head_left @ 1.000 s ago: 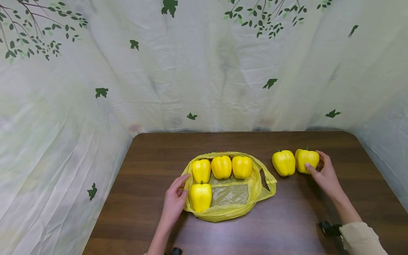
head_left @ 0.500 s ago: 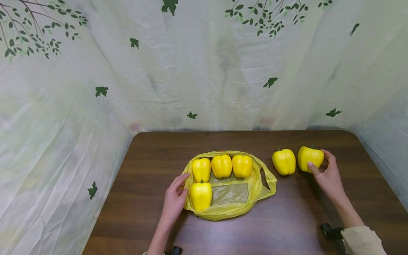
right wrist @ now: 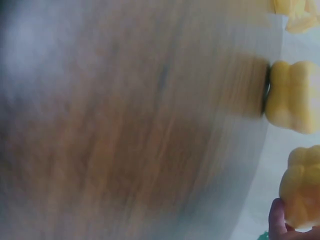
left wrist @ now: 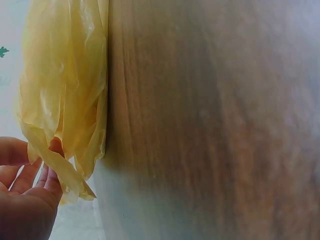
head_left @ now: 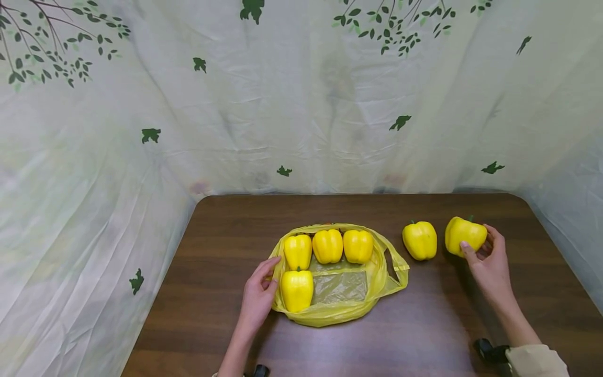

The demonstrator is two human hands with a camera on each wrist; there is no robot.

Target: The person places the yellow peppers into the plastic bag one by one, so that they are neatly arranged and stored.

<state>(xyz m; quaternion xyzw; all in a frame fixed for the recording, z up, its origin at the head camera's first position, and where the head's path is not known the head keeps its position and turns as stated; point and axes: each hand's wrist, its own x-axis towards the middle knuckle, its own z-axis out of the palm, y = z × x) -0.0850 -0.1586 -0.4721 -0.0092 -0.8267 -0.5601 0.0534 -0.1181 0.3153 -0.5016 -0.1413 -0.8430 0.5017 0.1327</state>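
Observation:
My right hand grips a yellow bell pepper between thumb and fingers at the table's right side. The pepper tilts to the right, its green stem up; in the right wrist view this pepper shows with one finger or thumb against it. Left of it, another yellow bell pepper stands on the table. My left hand holds the left rim of an open yellow plastic bag. The bag has a strip lying across my fingers in the left wrist view. Several bell peppers sit inside the bag.
The brown wooden table has rounded far corners. A pale cloth backdrop with printed leaves hangs behind it and along both sides. The bag's loop handle points right, toward the standing pepper.
My right hand has moved right with the gripped bell pepper, away from the other pepper, and the held one has tipped to the right. My left hand stays at the bag's rim.

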